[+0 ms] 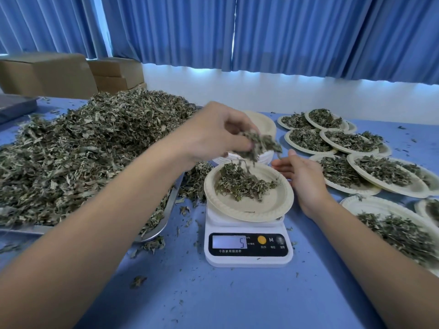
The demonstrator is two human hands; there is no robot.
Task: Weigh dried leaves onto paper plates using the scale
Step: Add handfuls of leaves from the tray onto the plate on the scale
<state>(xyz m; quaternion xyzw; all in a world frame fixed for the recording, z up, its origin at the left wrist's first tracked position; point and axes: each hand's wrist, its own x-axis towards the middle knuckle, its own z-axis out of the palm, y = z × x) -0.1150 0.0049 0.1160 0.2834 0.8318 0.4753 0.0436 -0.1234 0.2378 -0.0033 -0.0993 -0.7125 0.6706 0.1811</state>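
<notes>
Here, dried green leaves [261,143] are gripped in the left hand [213,131] above the cream paper plate [268,205] on the white scale [248,261], centred on the blue table [213,295]; the right hand [300,178] is held open beside it.

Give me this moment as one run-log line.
left hand: holds dried leaves above plate | plate: on scale, partly filled | right hand: flat beside plate rim | display: 5 | filled plates: at right

Dried green leaves [242,184] lie heaped on a cream paper plate [268,205] sitting atop the white scale [248,248], display reading 5.
</notes>
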